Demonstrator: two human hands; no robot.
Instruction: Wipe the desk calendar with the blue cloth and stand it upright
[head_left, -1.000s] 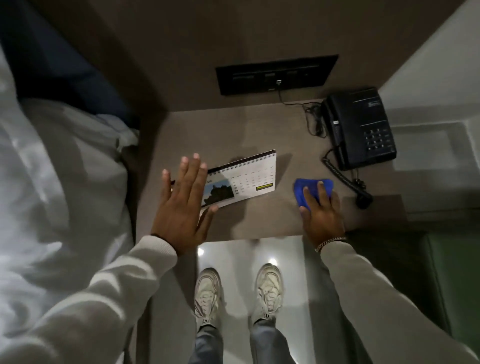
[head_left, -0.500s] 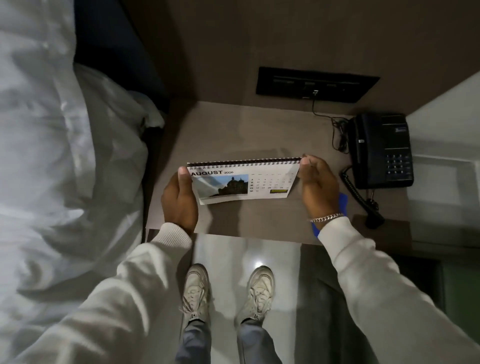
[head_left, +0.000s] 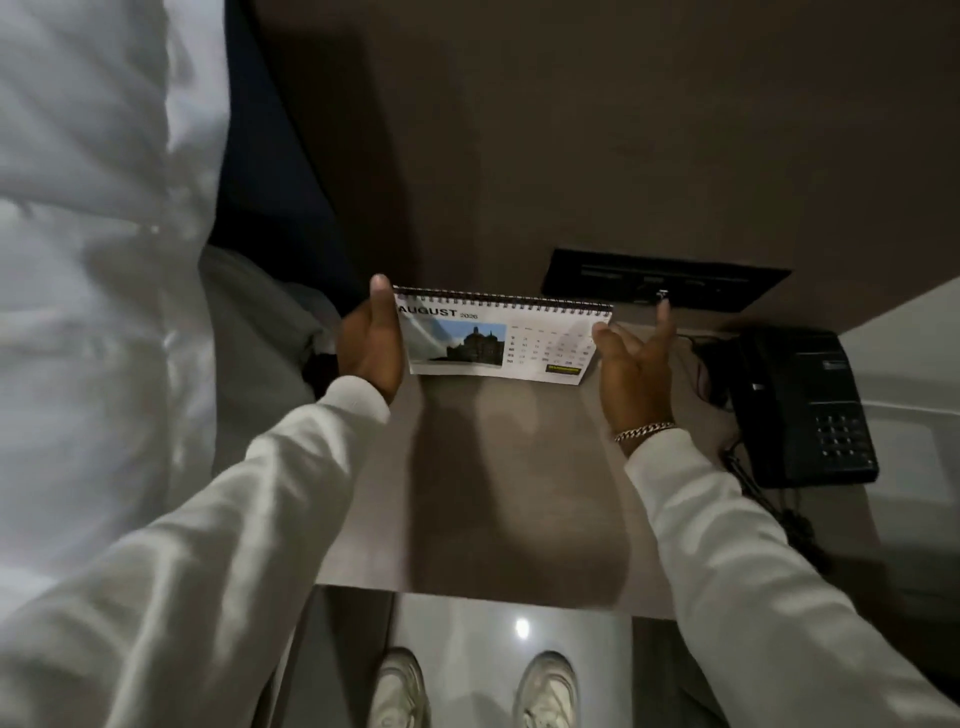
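The spiral-bound desk calendar (head_left: 498, 338), showing an August page with a building photo, stands upright near the back of the brown table (head_left: 519, 493), its face toward me. My left hand (head_left: 371, 345) grips its left end, thumb up along the edge. At the calendar's right end is my right hand (head_left: 634, 364), fingers spread and palm turned inward, its thumb at or just beside the edge. The blue cloth is not in view.
A black telephone (head_left: 800, 405) with a coiled cord sits at the table's right. A black socket panel (head_left: 665, 280) is set in the wall behind. White bedding (head_left: 93, 260) lies to the left. My shoes (head_left: 472, 686) stand on the glossy floor below the front edge.
Both hands picked the calendar up from lying flat and carried it toward the back of the table, where it now stands upright. My right hand left the blue cloth and has now opened at the calendar's edge.
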